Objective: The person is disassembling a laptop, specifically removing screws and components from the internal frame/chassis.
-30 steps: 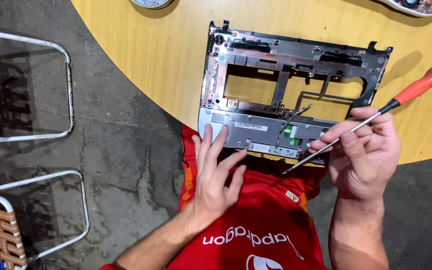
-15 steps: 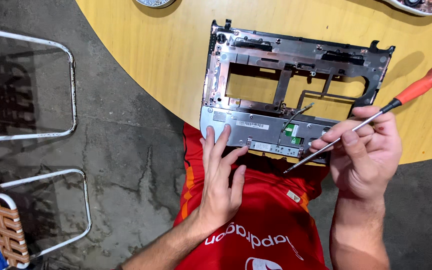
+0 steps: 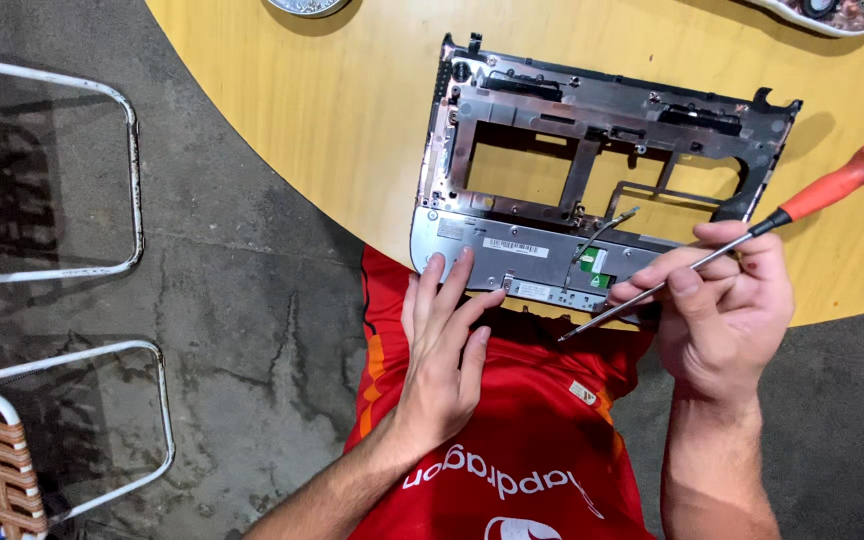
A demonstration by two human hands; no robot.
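While my left hand (image 3: pixel 442 350) lies flat, open, fingertips on the laptop frame's (image 3: pixel 512 245) near edge on the bench (image 3: pixel 332 130), right hand (image 3: pixel 727 305) grips the screwdriver (image 3: pixel 742 240), tip aimed down-left twd me, just off that edge.

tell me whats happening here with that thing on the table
A person is working on a stripped laptop frame lying at the edge of a round wooden table. The left hand rests flat with its fingertips on the frame's near edge. The right hand holds a screwdriver with an orange handle, its tip hanging just off the near edge, not on any screw. Metal chairs stand at the left.
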